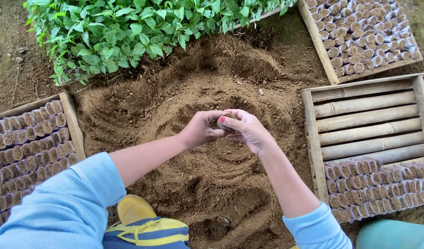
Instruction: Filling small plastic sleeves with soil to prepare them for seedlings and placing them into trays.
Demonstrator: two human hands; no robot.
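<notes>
A broad mound of loose brown soil [207, 138] fills the middle of the ground, with a bed of green seedlings [129, 32] behind it. Wooden trays ring it: one on the left [73, 124] packed with filled seedling tubes, one at upper right [315, 41] equally full, and a slatted bamboo tray on the right [359, 110] with only its near rows filled. Above the mound, the left hand [200, 130] and right hand [249, 131] meet, fingers curled and pressed together around a small soil-filled seedling tube [225, 121], mostly hidden between them, so only its dark earthy top shows. Judging by the matching tubes in the trays, it is likely light, its thin sleeve soft and easily crushed, and the soil inside crumbly and apt to spill from the open end. It is best held around its sides with a gentle, even squeeze, open end kept upward.
</notes>
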